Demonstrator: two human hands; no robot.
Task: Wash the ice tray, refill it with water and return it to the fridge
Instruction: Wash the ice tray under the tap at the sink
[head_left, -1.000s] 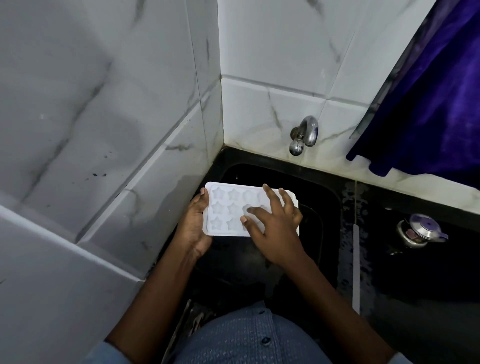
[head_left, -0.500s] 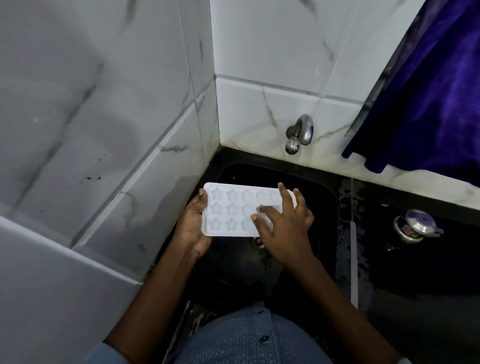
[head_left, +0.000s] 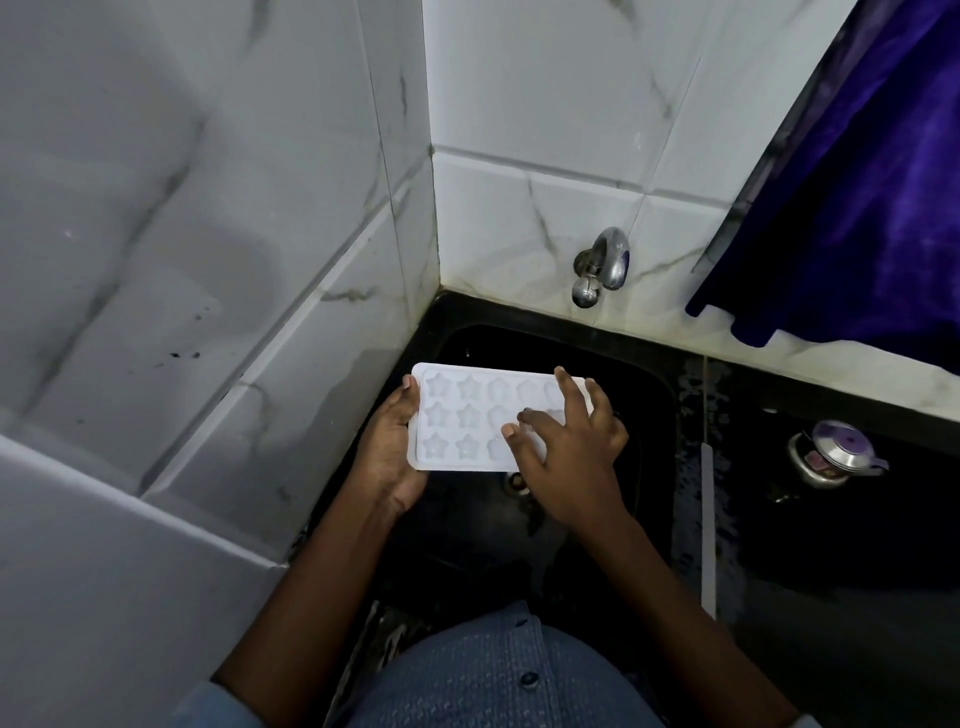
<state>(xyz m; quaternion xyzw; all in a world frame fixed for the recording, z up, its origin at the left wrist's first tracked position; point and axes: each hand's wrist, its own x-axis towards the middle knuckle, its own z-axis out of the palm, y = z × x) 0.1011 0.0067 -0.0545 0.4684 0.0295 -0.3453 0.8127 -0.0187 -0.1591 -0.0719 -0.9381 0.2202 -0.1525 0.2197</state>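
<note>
A white ice tray (head_left: 467, 415) with star-shaped cups hangs level over the black sink (head_left: 639, 374). My left hand (head_left: 387, 447) grips its left end, thumb on the rim and fingers underneath. My right hand (head_left: 566, 441) lies over the tray's right half with fingers spread, the fingertips pressing into the cups there. The tray's right end is hidden by that hand. A chrome tap (head_left: 602, 265) sticks out of the tiled wall behind the sink; no water runs from it.
White marble-look tiled walls (head_left: 208, 260) close in on the left and back. A dark wet counter (head_left: 831, 545) runs to the right with a small steel lidded pot (head_left: 831, 452) on it. A purple cloth (head_left: 872, 197) hangs at upper right.
My right hand has slid rightward along the tray, its fingers moving from the middle cups to the right ones. The left hand's hold is the same.
</note>
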